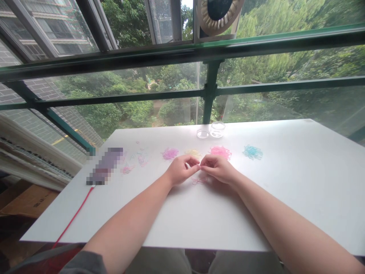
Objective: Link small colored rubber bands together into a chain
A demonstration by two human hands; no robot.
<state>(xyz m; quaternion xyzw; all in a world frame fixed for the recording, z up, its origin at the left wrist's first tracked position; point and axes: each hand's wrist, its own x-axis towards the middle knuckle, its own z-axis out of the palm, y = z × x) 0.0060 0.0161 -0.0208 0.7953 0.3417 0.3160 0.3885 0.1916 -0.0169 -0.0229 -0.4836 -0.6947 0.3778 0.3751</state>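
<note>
My left hand and my right hand meet over the middle of the white table, thumbs and fingertips pinched together. Whatever lies between the fingertips is too small to make out. Below them lie a few loose pink loops, partly hidden by my right hand. Just beyond the hands is a pile of pale yellow loops. A pink pile sits behind my right hand, and a purple pile lies beyond my left. Farther right is a teal pile of similar thin pieces.
A clear round jar and its lid stand near the table's back edge. Mixed small pieces are scattered at left, beside a blurred-out dark object with a red cable. A green railing runs behind the table.
</note>
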